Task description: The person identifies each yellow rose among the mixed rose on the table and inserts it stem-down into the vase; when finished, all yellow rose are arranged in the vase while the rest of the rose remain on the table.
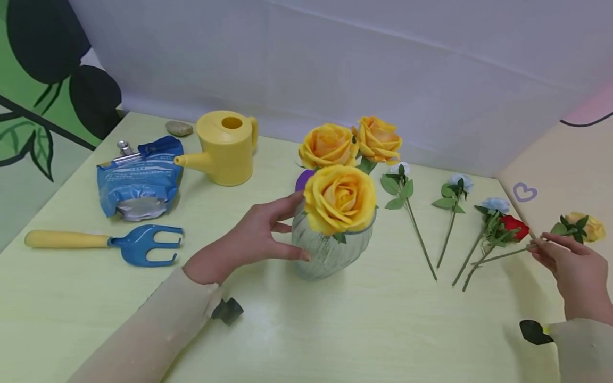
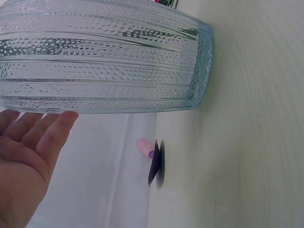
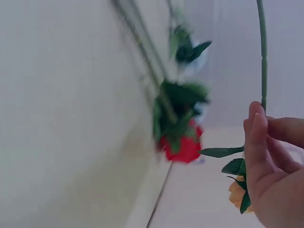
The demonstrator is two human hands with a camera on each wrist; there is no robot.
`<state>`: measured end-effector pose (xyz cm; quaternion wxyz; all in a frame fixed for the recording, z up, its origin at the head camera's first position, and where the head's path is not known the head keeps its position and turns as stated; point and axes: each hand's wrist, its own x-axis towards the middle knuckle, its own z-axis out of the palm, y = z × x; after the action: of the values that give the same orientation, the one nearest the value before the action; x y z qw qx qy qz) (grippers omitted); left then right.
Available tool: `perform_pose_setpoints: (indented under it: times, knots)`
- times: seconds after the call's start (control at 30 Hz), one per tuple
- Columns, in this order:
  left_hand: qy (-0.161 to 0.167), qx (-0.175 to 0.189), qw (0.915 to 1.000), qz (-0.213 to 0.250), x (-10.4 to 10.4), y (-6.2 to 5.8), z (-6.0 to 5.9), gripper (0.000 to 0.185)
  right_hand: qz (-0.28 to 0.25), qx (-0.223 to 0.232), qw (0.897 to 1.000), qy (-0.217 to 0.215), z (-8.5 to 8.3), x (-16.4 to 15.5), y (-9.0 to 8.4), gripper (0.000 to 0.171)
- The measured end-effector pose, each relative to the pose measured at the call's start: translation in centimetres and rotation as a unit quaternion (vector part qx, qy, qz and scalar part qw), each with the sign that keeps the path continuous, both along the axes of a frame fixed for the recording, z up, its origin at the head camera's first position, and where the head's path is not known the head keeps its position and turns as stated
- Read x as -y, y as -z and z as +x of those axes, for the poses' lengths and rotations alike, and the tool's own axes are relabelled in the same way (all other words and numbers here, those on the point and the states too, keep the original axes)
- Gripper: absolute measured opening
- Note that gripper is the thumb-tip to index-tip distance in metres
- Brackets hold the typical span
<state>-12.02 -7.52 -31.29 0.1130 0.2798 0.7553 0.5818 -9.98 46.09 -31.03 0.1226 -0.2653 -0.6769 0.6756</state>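
A clear ribbed glass vase [image 1: 330, 258] stands mid-table with several yellow roses [image 1: 341, 197] in it. My left hand [image 1: 261, 234] holds the vase's left side, thumb at the front and fingers farther back. In the left wrist view, fingertips of the left hand [image 2: 35, 147] touch the textured glass [image 2: 104, 61]. Over the table's right edge, my right hand [image 1: 574, 268] pinches the stem of another yellow rose [image 1: 594, 229]. The right wrist view shows that green stem [image 3: 264, 61] between thumb and fingers, its bloom [image 3: 236, 194] partly behind the hand.
Several pale blue flowers [image 1: 461, 183] and a red rose [image 1: 514, 227] lie to the right. On the left are a yellow watering can [image 1: 227, 154], a blue bag [image 1: 139, 181] with a clip, a stone [image 1: 179, 128] and a blue hand fork [image 1: 139, 244]. Something purple [image 1: 304, 180] shows behind the vase.
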Motion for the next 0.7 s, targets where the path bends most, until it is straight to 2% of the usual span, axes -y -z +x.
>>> perform_pose_setpoints:
  times: [0.23,0.33,0.5,0.7]
  knots:
    - [0.000,-0.001,1.0000,0.001,0.0,0.0,0.0,0.094,-0.006,-0.075,0.997,-0.020,-0.6,4.9,-3.3,0.030]
    - [-0.002,0.000,1.0000,-0.001,0.0,0.1,0.0,0.094,-0.021,-0.116,0.993,-0.030,-1.0,7.0,-4.7,0.037]
    - [-0.003,-0.001,1.0000,-0.001,0.0,0.0,0.0,0.094,-0.053,-0.204,0.976,-0.051,-1.8,10.4,-6.7,0.040]
    - [-0.002,0.001,1.0000,-0.002,0.0,0.0,0.0,0.094,-0.064,-0.280,0.957,-0.049,-2.1,14.1,-8.9,0.042]
